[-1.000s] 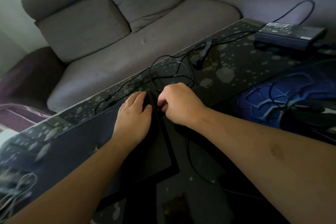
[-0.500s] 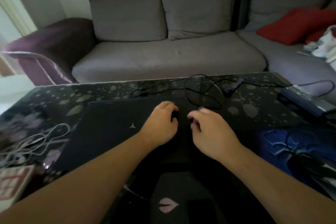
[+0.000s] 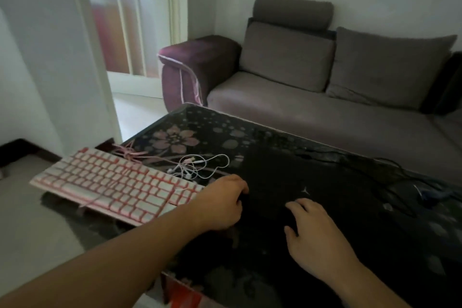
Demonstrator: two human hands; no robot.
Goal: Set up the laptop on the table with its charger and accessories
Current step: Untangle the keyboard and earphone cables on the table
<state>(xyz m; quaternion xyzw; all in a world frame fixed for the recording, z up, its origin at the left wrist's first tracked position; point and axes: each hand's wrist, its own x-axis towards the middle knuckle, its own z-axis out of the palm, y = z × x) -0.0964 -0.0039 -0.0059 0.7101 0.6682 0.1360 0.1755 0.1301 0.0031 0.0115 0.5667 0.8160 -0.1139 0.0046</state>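
The closed black laptop lies on the dark flower-patterned glass table. My left hand is at the laptop's near left edge, with its fingers curled over that edge. My right hand rests on the lid near the front, fingers spread and fairly straight. The black charger cable runs along the table's far side to the right of the laptop. A pink and white keyboard lies at the table's left end and overhangs the edge. White earphones lie tangled between the keyboard and the laptop.
A grey sofa with a purple armrest stands close behind the table. A doorway opens at the left. A small blue item sits at the table's right. A red and white box shows under the table's near edge.
The view has swung left, so the keyboard and earphones now show and the charger brick is out of frame. My left hand has moved to the laptop's left edge. My right hand now lies on the lid.
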